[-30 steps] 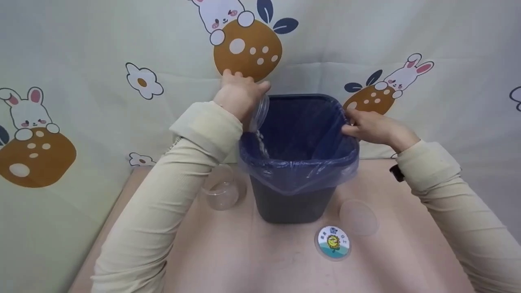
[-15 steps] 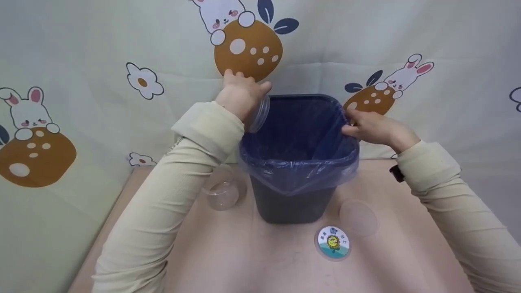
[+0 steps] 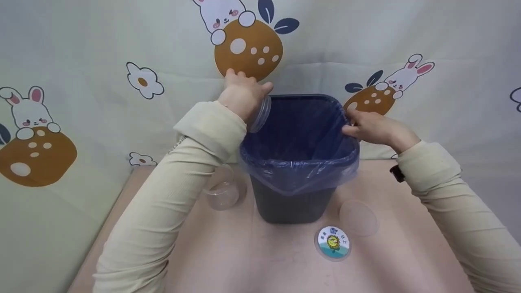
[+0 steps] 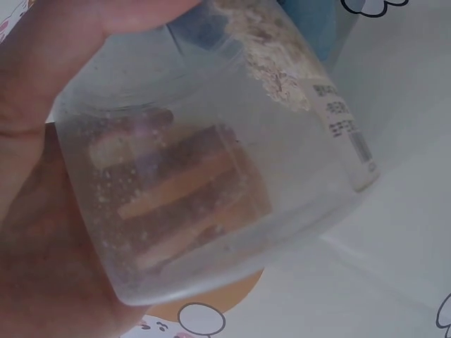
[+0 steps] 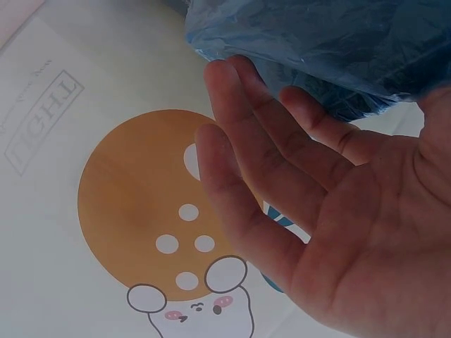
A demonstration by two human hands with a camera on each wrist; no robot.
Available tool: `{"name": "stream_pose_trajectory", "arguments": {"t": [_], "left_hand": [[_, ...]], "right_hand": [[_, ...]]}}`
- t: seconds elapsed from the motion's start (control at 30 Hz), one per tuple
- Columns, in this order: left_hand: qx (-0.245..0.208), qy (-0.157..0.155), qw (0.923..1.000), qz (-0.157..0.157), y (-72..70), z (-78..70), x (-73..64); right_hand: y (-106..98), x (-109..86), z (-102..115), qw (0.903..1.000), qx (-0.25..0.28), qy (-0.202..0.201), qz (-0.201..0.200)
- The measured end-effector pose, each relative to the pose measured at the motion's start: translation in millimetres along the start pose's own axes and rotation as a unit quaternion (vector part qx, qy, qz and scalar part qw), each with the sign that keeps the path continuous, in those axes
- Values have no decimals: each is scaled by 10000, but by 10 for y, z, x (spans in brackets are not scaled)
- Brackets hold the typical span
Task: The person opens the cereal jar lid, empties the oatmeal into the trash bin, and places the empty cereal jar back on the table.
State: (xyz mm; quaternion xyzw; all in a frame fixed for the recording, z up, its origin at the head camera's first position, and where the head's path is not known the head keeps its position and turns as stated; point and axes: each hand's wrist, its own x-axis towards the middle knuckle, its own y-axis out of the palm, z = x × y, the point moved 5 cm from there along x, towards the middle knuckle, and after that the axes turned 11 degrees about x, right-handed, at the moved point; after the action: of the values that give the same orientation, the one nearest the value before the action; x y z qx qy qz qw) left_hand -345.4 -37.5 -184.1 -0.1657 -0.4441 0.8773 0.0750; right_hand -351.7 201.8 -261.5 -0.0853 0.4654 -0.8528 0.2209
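Note:
My left hand (image 3: pixel 242 95) grips a clear plastic jar (image 3: pixel 261 114), tipped on its side at the left rim of a dark grey trash can (image 3: pixel 295 207). In the left wrist view, pale flakes (image 4: pixel 278 77) cling along the jar's wall near a printed label (image 4: pixel 345 127), and the curled fingers show through the plastic. A blue plastic bag (image 3: pixel 301 177) lines the can and folds over its rim. At the right rim my right hand (image 3: pixel 374 127) holds the edge, thumb on the inner side; in the right wrist view its fingers lie loosely bent against the bag.
Left of the can, a second clear jar (image 3: pixel 222 197) stands on the pinkish table (image 3: pixel 244 260). In front and to the right lie a clear round lid (image 3: pixel 359 217) and a round disc with a sunflower print (image 3: pixel 333 243). A patterned curtain (image 3: pixel 179 114) hangs close behind.
One second ago pale flakes were falling from the jar into the can; none are seen falling now. The left hand has drifted slightly right with the jar. The right hand has stayed put.

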Motion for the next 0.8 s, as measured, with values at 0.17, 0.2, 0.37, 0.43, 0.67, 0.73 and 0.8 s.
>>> {"name": "stream_pose_trajectory", "arguments": {"t": [0.17,0.2,0.37,0.43,0.67,0.73,0.8], "left_hand": [[-16,-6,10000,2,-7,-4,17],[-20,-8,10000,9,-6,-3,20],[9,14,10000,49,-11,0,32],[38,10,10000,66,-13,-1,35],[36,11,9999,121,-20,-19,34],[6,-10,9999,123,-22,-21,33],[-1,-18,9999,135,-20,-24,36]], "right_hand": [[-2,-6,6,10000,2,-16,-26],[-2,-5,8,10000,-5,-33,-37],[-3,-2,15,9999,13,-97,-59],[-5,-3,19,9999,30,-113,-60],[-3,-3,16,9999,-26,-115,-26],[-1,-2,14,9999,-57,-96,-27],[1,-1,14,9999,-63,-104,-29]]}}
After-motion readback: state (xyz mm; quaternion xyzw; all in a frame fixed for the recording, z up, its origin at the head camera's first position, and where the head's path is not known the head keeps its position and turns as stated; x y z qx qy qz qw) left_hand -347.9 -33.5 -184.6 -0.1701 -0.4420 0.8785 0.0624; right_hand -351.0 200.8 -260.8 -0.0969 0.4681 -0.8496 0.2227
